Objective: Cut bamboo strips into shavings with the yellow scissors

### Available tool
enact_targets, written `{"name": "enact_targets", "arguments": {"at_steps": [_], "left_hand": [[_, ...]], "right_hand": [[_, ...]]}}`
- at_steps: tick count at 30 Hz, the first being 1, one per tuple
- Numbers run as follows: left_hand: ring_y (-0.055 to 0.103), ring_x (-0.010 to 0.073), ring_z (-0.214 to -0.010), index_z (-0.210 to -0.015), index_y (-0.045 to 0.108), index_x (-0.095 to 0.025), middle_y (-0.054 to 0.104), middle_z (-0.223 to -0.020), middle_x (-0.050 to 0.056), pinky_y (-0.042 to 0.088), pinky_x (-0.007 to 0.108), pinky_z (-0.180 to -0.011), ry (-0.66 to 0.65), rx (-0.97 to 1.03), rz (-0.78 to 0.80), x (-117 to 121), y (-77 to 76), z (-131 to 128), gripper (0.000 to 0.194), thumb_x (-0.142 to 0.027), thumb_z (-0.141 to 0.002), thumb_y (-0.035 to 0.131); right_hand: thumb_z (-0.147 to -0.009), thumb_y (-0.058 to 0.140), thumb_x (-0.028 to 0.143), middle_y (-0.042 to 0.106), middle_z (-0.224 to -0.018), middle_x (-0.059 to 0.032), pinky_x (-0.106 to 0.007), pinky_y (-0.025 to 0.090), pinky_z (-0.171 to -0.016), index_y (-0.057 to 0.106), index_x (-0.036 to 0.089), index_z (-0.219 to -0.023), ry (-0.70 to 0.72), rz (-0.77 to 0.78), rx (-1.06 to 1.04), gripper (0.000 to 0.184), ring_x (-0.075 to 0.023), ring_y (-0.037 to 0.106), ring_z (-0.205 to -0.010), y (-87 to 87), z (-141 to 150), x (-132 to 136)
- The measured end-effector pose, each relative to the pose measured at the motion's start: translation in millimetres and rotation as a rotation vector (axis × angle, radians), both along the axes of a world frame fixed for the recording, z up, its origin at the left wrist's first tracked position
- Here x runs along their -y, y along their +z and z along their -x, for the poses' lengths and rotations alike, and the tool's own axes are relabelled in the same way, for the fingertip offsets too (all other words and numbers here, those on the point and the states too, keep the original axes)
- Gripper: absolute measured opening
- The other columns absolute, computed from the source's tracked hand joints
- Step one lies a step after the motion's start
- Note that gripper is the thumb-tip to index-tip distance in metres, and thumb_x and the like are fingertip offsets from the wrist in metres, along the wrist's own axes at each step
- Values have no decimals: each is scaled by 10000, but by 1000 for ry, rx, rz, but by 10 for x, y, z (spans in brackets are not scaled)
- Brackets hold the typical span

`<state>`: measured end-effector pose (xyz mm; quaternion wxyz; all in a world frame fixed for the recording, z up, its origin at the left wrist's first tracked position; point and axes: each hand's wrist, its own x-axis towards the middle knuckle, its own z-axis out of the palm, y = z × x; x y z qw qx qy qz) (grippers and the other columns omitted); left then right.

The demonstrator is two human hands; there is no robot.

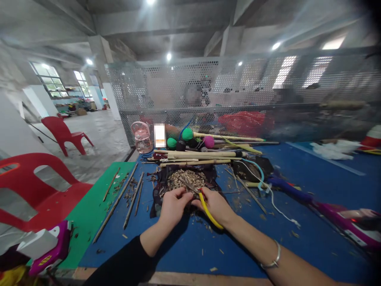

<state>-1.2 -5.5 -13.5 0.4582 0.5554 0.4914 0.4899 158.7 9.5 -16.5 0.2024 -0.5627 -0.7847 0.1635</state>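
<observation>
My right hand (214, 204) is closed around a yellow-handled pair of shears (212, 217). Their dark metal blade points up and left over a heap of chopped brown pieces (186, 178). My left hand (175, 204) is pinched shut close beside the right one, thumbs nearly meeting; whatever lies between its fingers is hidden. Beneath both hands is a dark cloth (159, 194) that carries the chopped heap. A thin stick (232, 192) shows just right of my right hand.
Bare sticks (116, 203) lie left on the blue tabletop (184, 256). Behind the heap are pale poles (202, 155), green balls (187, 134) and a pink bottle (142, 137), before a perforated metal screen (166, 87). A purple device (351, 224) lies right; a red chair (38, 186) stands left.
</observation>
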Motion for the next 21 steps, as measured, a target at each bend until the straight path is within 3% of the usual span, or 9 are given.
{"name": "enact_targets", "arguments": {"at_steps": [7,13,17,21], "left_hand": [[383,84,-526,-623,607,-117,499,-550,-28,306,193,-501,23,-48,-37,-21,0,0,241,-351,-683,597],[329,70,-488,-603,599,-117,436,-499,-48,240,194,-456,28,-127,-31,-16,-19,8,261,-363,-691,585],[355,70,-483,-721,647,-106,479,-521,-37,263,189,-456,-34,-68,-15,-12,-4,20,287,-383,-708,577],[461,81,-523,-829,645,-104,577,-619,6,359,187,-497,-65,123,70,-24,42,6,318,-390,-704,590]], "right_hand": [[-682,573,574,626,-767,-55,-228,301,-539,465,191,-867,-69,-83,63,438,-188,582,-654,80,63,51],[-722,543,568,611,-675,-28,-219,270,-494,481,199,-763,-50,-18,27,377,-145,532,-555,13,51,35],[-747,519,556,601,-640,-24,-219,279,-491,511,194,-729,-40,9,3,363,-134,511,-530,-6,10,-7],[-752,519,537,595,-632,-24,-223,287,-500,522,195,-716,-56,-10,-6,344,-140,519,-541,53,-40,-35]]}}
